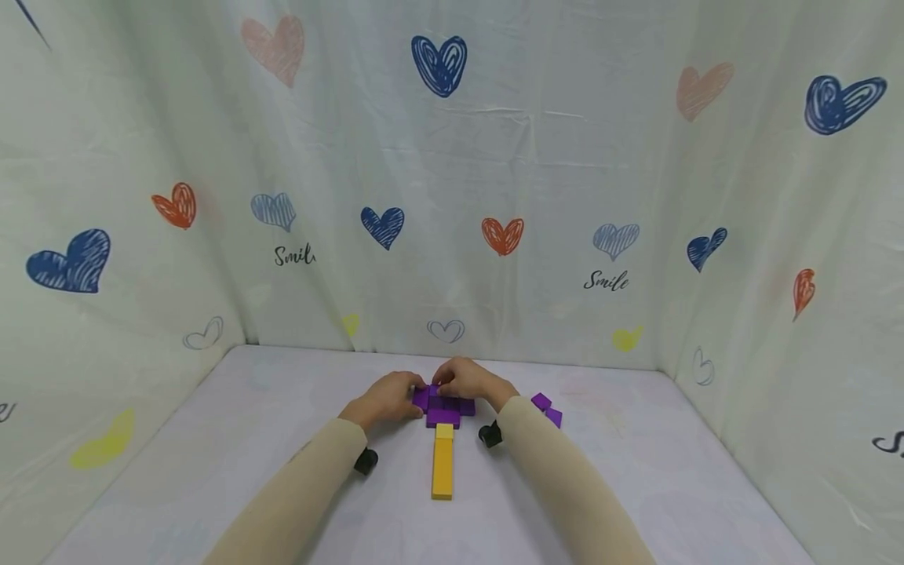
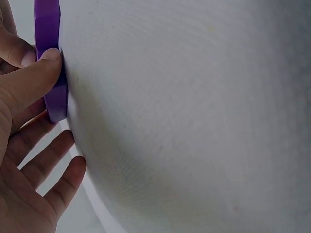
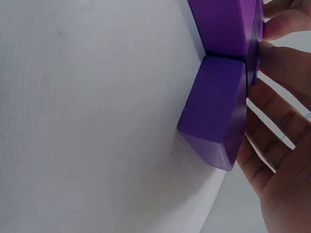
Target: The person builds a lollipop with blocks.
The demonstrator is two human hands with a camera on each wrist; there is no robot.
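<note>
Purple blocks lie grouped on the white table, edges against one another. My left hand holds the left side of the group; in the left wrist view its thumb lies along a purple block, with the other fingers partly behind. From the far right, my right hand reaches over the group and pinches a purple piece at its far edge, mostly covered by the fingers. A slanted purple block shows beside this hand in the right wrist view.
A short light-yellow block and a long yellow block run in line from the group's near edge. Two loose purple blocks lie right of the right forearm. A curtain with printed hearts stands behind the table.
</note>
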